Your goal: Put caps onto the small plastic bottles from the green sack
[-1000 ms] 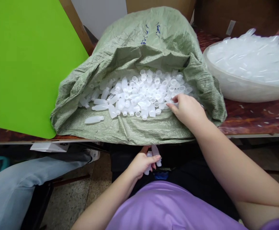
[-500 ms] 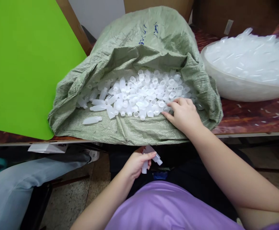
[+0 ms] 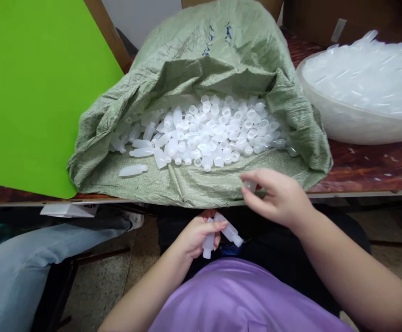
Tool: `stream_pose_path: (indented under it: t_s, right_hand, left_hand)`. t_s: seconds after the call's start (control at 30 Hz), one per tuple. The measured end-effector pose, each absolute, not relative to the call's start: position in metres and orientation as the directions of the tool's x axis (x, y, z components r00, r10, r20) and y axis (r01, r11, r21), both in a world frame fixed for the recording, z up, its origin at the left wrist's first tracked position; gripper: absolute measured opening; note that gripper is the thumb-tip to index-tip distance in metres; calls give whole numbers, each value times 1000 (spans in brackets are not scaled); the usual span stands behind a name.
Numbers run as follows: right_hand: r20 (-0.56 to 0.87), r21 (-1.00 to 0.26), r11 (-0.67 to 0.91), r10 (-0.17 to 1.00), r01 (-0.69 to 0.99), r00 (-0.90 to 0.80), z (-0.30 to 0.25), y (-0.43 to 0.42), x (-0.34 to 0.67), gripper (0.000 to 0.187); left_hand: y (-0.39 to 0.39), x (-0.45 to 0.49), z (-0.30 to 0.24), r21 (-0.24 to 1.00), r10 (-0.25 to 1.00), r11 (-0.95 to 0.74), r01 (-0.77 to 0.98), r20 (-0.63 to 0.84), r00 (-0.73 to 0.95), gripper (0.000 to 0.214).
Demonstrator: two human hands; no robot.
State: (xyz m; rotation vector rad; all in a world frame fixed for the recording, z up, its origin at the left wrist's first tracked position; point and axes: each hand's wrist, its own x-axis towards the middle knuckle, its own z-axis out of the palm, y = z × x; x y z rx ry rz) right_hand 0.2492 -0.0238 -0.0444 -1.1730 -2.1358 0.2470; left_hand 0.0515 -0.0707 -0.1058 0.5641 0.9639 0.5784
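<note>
My left hand (image 3: pixel 199 234) is closed around two small translucent plastic bottles (image 3: pixel 231 233), their narrow necks pointing down, just below the table edge. Over the front lip of the green woven sack (image 3: pixel 201 189), my right hand (image 3: pixel 282 196) pinches a small translucent plastic piece (image 3: pixel 251 185); fingers cover most of it, so its full shape is hidden. Behind that hand, the sack's mouth gapes over a heap of white translucent bottles (image 3: pixel 201 138), many with round open ends showing. One single bottle (image 3: pixel 132 170) lies apart on the sack's front left flap.
A wide translucent basin (image 3: pixel 360 124) heaped with similar white pieces stands right of the sack on the dark red table (image 3: pixel 356 170). A bright green board (image 3: pixel 42 101) takes up the left. Another person's jeans-clad leg (image 3: pixel 24 272) is at the lower left.
My right hand has drawn back from the heap toward me and the sack's front edge, with a small piece between its fingers. The bottles in my left hand are spread slightly wider.
</note>
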Motion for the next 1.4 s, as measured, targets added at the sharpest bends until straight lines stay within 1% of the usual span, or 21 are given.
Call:
stream_pose_path:
  t_s: [0.1,0.17,0.23,0.3,0.37,0.5,0.63,0.7,0.8,0.87,0.93,1.03,1.1,1.17,1.27,1.33,1.37,1.4]
  right_hand:
    - [387,-584,622,778,521,-495,-53,-54,237,25]
    - [353,-658,602,777,452,-522,-63,-68,231,26]
    - [336,-695,582,781,421,-526,-74,-78,229,28]
    - [331,-688,585,780,431,-530,-84,-84,232,33]
    - [336,-652,613,762,447,-554,-92,-88,236,41]
    - [412,-612,670,724,420,-553,-100,-94,242,55]
    - [478,-565,700,709,436,-519,-103,-98,245,55]
    - [502,-537,702,711,467,-492,-103,-98,247,52]
    - [490,-533,655,755,536,-436,-103,-95,250,40]
    - [465,-534,640,768,553,-439,-104,-95,250,32]
    - [461,-507,658,753,557,-469,-106,-96,251,29]
    - [463,-415,713,700,565,-543,-110,-99,254,33]
    - [457,-354,759,651,547,-607,-112,-99,257,36]
    - [462,-299,806,590,510,-662,-114,-97,261,35]
    - [498,-214,879,473,426,-727,-118,-92,266,32]
    - [512,-186,906,421,382,-749,-122,-89,268,32]
    - [505,-192,905,422,379,-753,-125,-89,268,32]
    - [489,-211,894,448,396,-749,-128,-90,268,33]
  left_hand:
    - [-73,55,-107,619,646,752,-227,-620,445,32]
    - [-74,58,-109,597,647,757,-265,-633,425,32]
    - [-75,60,-112,569,647,762,-309,-651,397,32]
    - [-76,60,-114,530,630,776,-342,-671,391,32]
    - [-76,61,-116,493,611,790,-364,-680,406,30]
    - [-75,61,-118,439,587,803,-403,-697,412,24]
    - [-72,62,-119,400,569,805,-438,-729,381,16]
    - [-71,62,-118,422,583,793,-440,-736,345,16]
    - [-72,64,-116,502,645,743,-442,-714,273,24]
    - [-73,65,-114,553,683,710,-435,-690,238,32]
    - [-74,66,-114,585,706,690,-425,-673,220,36]
    - [-76,66,-114,600,709,691,-403,-673,213,38]
    - [-77,65,-114,590,682,720,-365,-699,217,38]
    - [-77,65,-115,588,664,740,-327,-719,209,37]
    - [-77,65,-116,641,695,714,-282,-697,174,36]
    - [-77,65,-116,682,722,690,-243,-674,155,36]
    - [-77,66,-116,697,731,681,-225,-667,145,36]
    - [-77,66,-116,709,739,672,-213,-662,128,36]
